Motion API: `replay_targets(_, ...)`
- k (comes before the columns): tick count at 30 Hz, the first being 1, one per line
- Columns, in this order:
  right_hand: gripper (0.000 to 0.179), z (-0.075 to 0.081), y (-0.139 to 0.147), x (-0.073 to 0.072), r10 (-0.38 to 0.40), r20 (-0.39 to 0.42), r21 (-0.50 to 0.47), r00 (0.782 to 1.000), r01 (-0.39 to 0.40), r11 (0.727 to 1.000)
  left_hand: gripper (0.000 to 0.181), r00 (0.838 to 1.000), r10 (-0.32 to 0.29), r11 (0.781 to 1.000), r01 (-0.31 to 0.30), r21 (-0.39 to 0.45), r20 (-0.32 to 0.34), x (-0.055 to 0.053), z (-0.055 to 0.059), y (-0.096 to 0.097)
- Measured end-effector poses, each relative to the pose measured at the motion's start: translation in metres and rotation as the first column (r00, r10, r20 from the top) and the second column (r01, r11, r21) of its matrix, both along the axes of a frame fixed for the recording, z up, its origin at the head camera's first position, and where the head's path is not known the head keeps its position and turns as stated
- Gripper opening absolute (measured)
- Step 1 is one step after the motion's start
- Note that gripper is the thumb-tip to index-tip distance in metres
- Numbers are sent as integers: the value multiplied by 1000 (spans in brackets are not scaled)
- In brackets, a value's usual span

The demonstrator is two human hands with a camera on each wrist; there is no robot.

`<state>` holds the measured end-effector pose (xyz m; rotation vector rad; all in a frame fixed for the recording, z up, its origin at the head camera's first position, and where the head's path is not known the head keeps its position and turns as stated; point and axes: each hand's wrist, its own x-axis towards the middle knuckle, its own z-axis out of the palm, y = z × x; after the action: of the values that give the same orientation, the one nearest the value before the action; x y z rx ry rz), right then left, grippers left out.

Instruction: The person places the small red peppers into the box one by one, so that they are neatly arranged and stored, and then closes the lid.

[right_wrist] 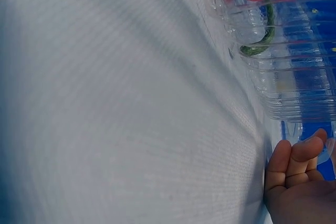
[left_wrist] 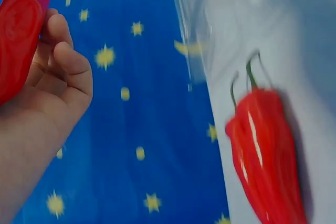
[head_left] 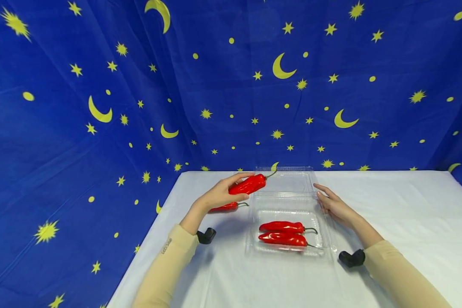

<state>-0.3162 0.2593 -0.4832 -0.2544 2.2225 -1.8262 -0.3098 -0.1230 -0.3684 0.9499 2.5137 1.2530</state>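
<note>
My left hand (head_left: 221,192) grips a red pepper (head_left: 250,184) above the table, its green stem pointing right. Beneath that hand another red pepper (head_left: 227,207) lies partly hidden; in the left wrist view two stems show by the red pepper (left_wrist: 265,150), so a second one may lie against it. Two red peppers (head_left: 282,239) lie side by side in the base of a clear plastic clamshell container (head_left: 325,222), whose lid stands open toward the back. At the container's right edge, near the hinge, my right hand (head_left: 339,208) holds the rim with bent fingers (right_wrist: 307,153).
A white cloth (head_left: 400,239) covers the table. Blue curtains (head_left: 246,94) with yellow moons and stars rise behind and at the left. Black wrist cameras (head_left: 352,258) sit below both wrists.
</note>
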Motion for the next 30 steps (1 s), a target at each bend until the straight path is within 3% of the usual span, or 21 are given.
replay_targets(3, 62, 0, 0, 1, 4, -9, -14, 1000, -4, 1000, 61, 995, -101, 995, 100, -28, -20, 3, -3, 19)
replay_targets(7, 62, 1, 1, 2, 7, -22, -31, 1000, -8, 999, 62, 974, -224, 972, 221, -86, -32, 10, -13, 44)
replay_targets(15, 60, -2, 1, 1, 13, -24, -41, 1000, -14, 999, 63, 940, -339, 920, 327, -215, -23, 14, -41, 78)
replay_targets(22, 61, -1, 2, 2, 9, -14, -58, 1000, -9, 998, 61, 925, -380, 887, 363, -286, -5, 16, -59, 88)
replay_targets(30, 61, -3, 1, 1, 12, -22, -63, 1000, -13, 998, 58, 918, -395, 858, 358, -369, -27, 18, -68, 87)
